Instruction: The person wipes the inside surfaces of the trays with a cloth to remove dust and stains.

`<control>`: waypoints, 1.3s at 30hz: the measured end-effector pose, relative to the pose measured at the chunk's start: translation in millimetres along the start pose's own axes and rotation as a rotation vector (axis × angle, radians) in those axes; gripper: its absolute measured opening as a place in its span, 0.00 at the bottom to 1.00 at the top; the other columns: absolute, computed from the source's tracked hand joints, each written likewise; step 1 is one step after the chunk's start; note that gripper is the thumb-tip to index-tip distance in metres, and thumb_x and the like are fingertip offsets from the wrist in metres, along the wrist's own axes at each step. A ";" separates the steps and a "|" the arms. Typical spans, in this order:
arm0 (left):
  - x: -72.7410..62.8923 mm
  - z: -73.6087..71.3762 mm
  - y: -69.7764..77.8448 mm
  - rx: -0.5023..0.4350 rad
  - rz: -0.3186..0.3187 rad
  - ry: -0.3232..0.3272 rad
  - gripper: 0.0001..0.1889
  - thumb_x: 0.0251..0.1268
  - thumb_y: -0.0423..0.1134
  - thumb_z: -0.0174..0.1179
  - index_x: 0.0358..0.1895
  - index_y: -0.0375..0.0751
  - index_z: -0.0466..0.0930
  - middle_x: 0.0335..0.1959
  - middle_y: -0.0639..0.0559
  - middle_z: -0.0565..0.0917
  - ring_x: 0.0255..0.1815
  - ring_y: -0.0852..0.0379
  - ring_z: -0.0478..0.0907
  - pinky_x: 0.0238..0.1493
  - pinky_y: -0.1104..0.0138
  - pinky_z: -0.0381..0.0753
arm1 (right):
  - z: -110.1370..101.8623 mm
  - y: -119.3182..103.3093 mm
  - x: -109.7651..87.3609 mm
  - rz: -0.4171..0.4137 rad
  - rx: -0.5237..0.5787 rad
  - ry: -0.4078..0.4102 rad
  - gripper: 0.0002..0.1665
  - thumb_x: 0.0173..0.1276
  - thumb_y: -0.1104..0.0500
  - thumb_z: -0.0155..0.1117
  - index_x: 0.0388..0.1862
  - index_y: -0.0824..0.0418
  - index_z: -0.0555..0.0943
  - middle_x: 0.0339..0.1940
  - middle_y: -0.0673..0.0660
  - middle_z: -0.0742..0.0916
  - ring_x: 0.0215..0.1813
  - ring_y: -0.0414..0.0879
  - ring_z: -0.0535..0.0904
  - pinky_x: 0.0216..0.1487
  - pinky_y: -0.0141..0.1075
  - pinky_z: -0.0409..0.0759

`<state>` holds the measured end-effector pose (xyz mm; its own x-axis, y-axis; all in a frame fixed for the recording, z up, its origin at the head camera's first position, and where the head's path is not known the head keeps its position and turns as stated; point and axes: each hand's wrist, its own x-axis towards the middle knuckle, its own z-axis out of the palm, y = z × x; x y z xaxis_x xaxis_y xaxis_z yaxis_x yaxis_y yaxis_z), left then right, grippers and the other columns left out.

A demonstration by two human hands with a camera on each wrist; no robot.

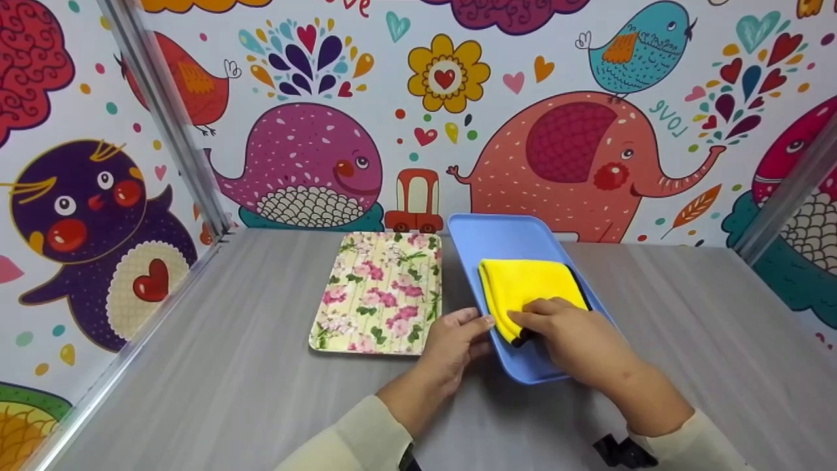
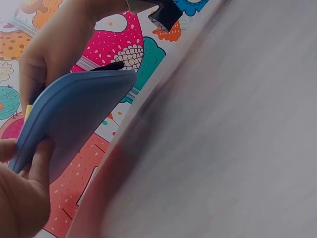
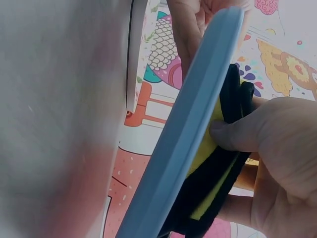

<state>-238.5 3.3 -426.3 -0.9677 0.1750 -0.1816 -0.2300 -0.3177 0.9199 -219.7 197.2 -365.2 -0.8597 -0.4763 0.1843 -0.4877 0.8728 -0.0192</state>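
Note:
My left hand (image 1: 451, 353) grips the left rim of a blue rectangular tray (image 1: 502, 234), thumb on the upper side and fingers beneath. The tray is lifted off the table and tilted, as its underside (image 2: 84, 114) shows in the left wrist view. On its face lies a folded yellow cloth (image 1: 526, 281) with black edging. My right hand (image 1: 582, 340) holds this cloth against the tray; in the right wrist view the thumb (image 3: 225, 135) pinches its folded black-edged layers (image 3: 210, 183).
A floral-patterned tray (image 1: 379, 294) rests on the grey table (image 1: 216, 366) left of the blue one. Behind stands a wall (image 1: 418, 85) printed with cartoon animals, with side panels (image 1: 59, 216) joined by metal posts (image 1: 163, 111).

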 end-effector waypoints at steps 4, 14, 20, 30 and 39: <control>0.5 -0.6 -0.6 -0.014 0.001 -0.001 0.21 0.70 0.36 0.65 0.61 0.28 0.81 0.50 0.41 0.90 0.43 0.54 0.90 0.53 0.60 0.89 | -0.5 -3.6 0.0 -0.010 0.001 -0.019 0.28 0.65 0.63 0.75 0.64 0.46 0.85 0.56 0.55 0.89 0.56 0.54 0.86 0.58 0.53 0.86; -1.0 1.0 1.7 -0.035 0.016 0.012 0.21 0.70 0.36 0.65 0.61 0.27 0.81 0.51 0.40 0.89 0.44 0.54 0.89 0.53 0.60 0.89 | -2.7 -8.7 -0.9 -0.011 0.010 -0.023 0.29 0.65 0.64 0.73 0.64 0.45 0.85 0.56 0.55 0.89 0.57 0.54 0.85 0.58 0.53 0.86; 0.4 0.0 0.8 -0.037 0.000 0.013 0.22 0.70 0.37 0.65 0.62 0.27 0.80 0.51 0.41 0.89 0.44 0.54 0.89 0.54 0.61 0.89 | -4.5 -7.1 -1.1 -0.005 0.047 -0.061 0.28 0.67 0.65 0.71 0.64 0.45 0.85 0.58 0.56 0.88 0.59 0.55 0.85 0.59 0.54 0.86; 0.3 -1.2 1.5 -0.034 -0.010 0.029 0.23 0.69 0.38 0.66 0.63 0.28 0.80 0.54 0.41 0.89 0.45 0.53 0.89 0.55 0.60 0.88 | -10.4 11.8 -4.0 -0.092 0.126 -0.078 0.26 0.65 0.68 0.72 0.60 0.47 0.88 0.58 0.56 0.87 0.58 0.56 0.85 0.55 0.53 0.87; -1.1 0.4 2.1 -0.056 0.028 0.037 0.23 0.70 0.37 0.65 0.64 0.26 0.79 0.53 0.40 0.89 0.44 0.54 0.90 0.55 0.59 0.88 | -9.1 28.5 -2.5 -0.079 0.197 -0.077 0.24 0.68 0.70 0.68 0.58 0.50 0.89 0.58 0.57 0.88 0.60 0.57 0.84 0.60 0.56 0.84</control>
<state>-237.9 2.8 -424.1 -0.9767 0.1311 -0.1701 -0.2076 -0.3733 0.9042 -230.1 224.2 -357.2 -0.8230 -0.5557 0.1176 -0.5678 0.7983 -0.2010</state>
